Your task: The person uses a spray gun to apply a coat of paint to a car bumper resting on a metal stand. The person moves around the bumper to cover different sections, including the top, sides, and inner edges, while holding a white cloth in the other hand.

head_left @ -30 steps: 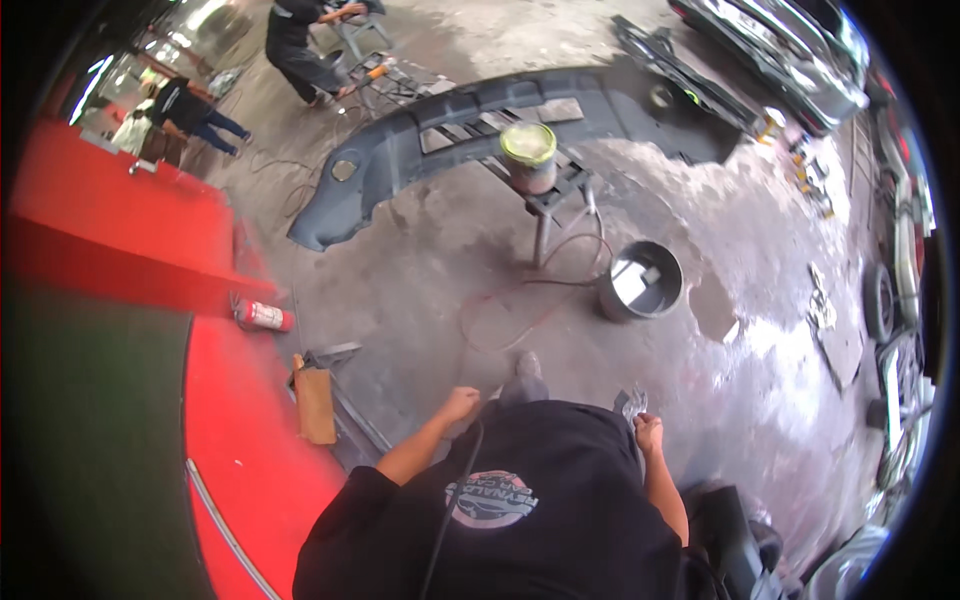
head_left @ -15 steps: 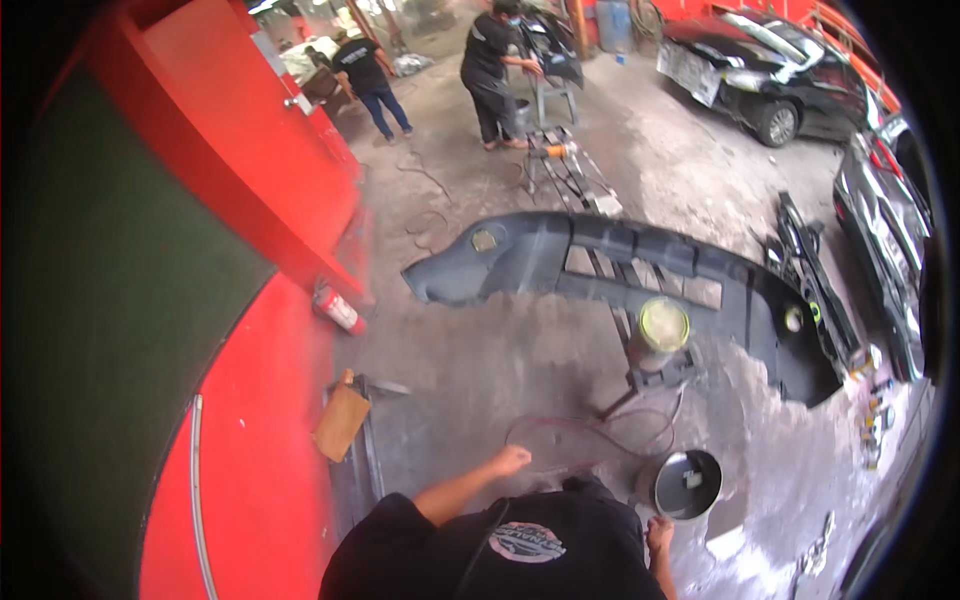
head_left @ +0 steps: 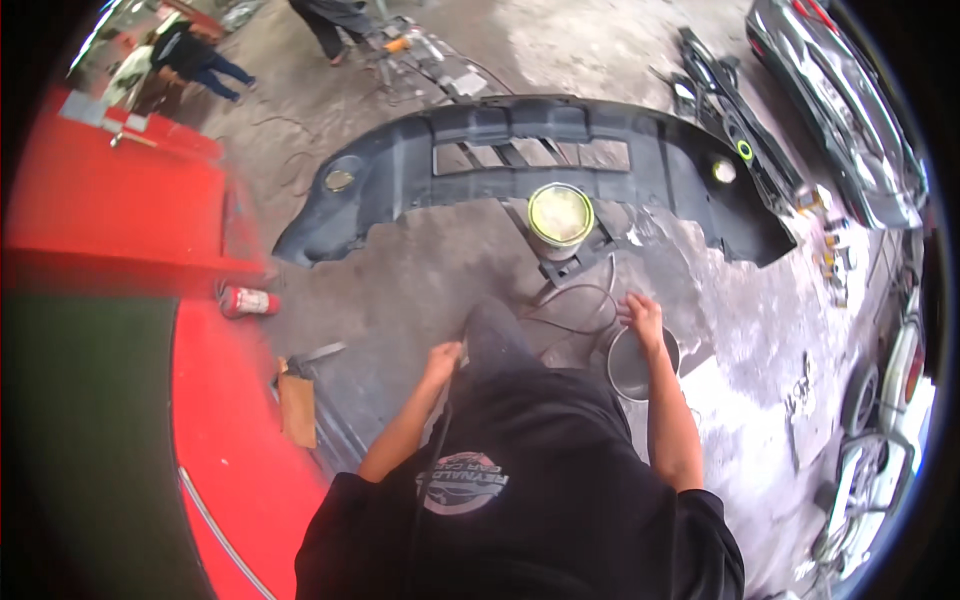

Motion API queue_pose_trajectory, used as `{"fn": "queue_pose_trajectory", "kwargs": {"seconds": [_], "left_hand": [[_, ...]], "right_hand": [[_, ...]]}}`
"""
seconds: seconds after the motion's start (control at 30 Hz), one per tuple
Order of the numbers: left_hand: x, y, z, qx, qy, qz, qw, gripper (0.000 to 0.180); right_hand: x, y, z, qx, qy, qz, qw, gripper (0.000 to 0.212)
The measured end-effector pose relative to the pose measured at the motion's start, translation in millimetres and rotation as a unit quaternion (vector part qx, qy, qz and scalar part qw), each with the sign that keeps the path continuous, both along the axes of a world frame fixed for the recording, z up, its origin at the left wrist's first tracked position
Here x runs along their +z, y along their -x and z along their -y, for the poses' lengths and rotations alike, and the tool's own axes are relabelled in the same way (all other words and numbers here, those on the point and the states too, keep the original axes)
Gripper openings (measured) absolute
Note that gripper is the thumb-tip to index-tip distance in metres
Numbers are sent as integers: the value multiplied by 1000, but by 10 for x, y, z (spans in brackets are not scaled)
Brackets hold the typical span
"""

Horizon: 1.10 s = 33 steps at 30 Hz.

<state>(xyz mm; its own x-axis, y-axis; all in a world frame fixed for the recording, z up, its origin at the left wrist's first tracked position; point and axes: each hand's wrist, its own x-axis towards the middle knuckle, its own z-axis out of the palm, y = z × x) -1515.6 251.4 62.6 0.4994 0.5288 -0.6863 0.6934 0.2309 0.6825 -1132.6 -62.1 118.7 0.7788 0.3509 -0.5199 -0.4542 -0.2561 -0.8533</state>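
Observation:
My left hand hangs in front of my left side, its fingers curled closed; whatever is inside them, if anything, is hidden. Reaching forward past the rim of a grey bucket, my right hand has its fingers loosely bent and apart, with nothing visible in them. My right forearm covers part of the bucket. Ahead of both hands a large dark grey car bumper lies across a stand. On the near end of the stand is a round can with a yellow-green rim, its top pale.
A thin hose loops on the floor by the bucket. Left are a red wall, a fire extinguisher and a brown cardboard piece. Car parts, small containers and a dark car stand right. Two other people are farther back.
My view has tilted down and turned right, bringing the bumper closer to the picture's middle. My right hand has come up and forward, from beside the bucket to over it; my left stays curled.

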Motion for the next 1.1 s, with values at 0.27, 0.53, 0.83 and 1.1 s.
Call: {"fn": "queue_pose_trajectory", "kwargs": {"seconds": [0.27, 0.53, 0.83, 1.1], "left_hand": [[245, -1678, -1306, 95, 141, 84, 982, 57], [-64, -3833, -2917, 143, 239, 178, 944, 70], [-419, -5401, -3838, 232, 322, 226, 889, 86], [-809, -5750, -4017, 318, 388, 271, 822, 104]], "right_hand": [[546, -914, -925, -122, -204, -93, 967, 55], [133, -2272, -2453, -142, -178, -106, 968, 65], [-556, -3405, -3531, -198, -141, -134, 961, 48], [-1425, -4356, -3766, -274, -158, -150, 937, 54]]}}
